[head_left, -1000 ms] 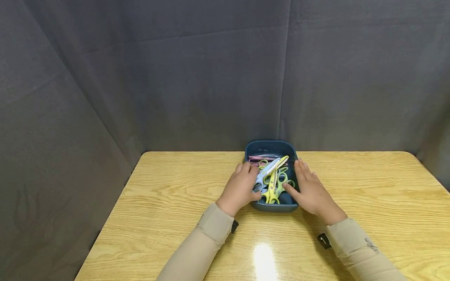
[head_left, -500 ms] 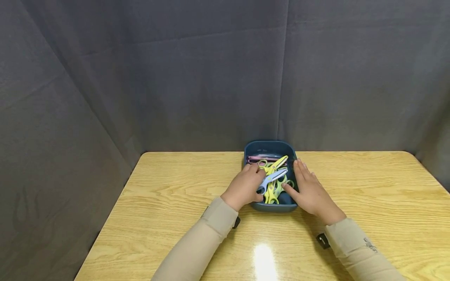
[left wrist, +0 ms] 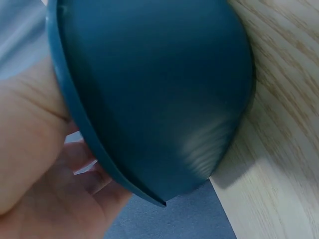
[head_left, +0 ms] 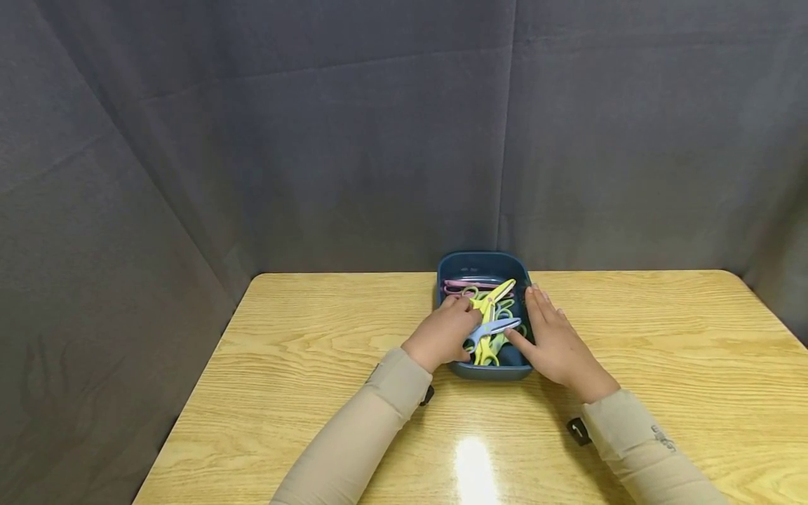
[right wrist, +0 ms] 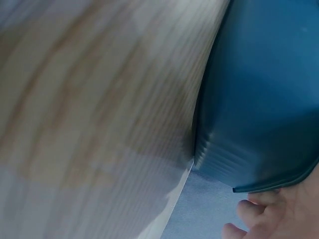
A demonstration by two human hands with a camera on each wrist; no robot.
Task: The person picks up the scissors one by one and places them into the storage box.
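Observation:
Light blue scissors point(head_left: 499, 327) lie on top of a pile inside a dark blue bin point(head_left: 492, 373). Around their handle curls my left hand point(head_left: 445, 330), which reaches over the bin's left rim; its fingertips are partly hidden. Yellow scissors point(head_left: 501, 289) slant just behind, near those fingers. A second yellow pair point(head_left: 486, 355) and green scissors point(head_left: 499, 342) lie beneath, partly covered. My right hand point(head_left: 555, 344) rests along the bin's right rim with fingers straight, the thumb over the inside. In the left wrist view, the bin's outer wall point(left wrist: 159, 89) hides what the fingers hold.
Pink scissors point(head_left: 467, 284) lie toward the back of the bin. The bin stands at the far edge of a wooden table point(head_left: 303, 393), close to a grey curtain point(head_left: 379, 154). A strap point(head_left: 578, 431) hangs at the right wrist.
The light blue scissors have turned flatter and come toward the front, uncovering the yellow scissors behind. My left hand has shifted slightly right and further over the bin. The right hand stays put.

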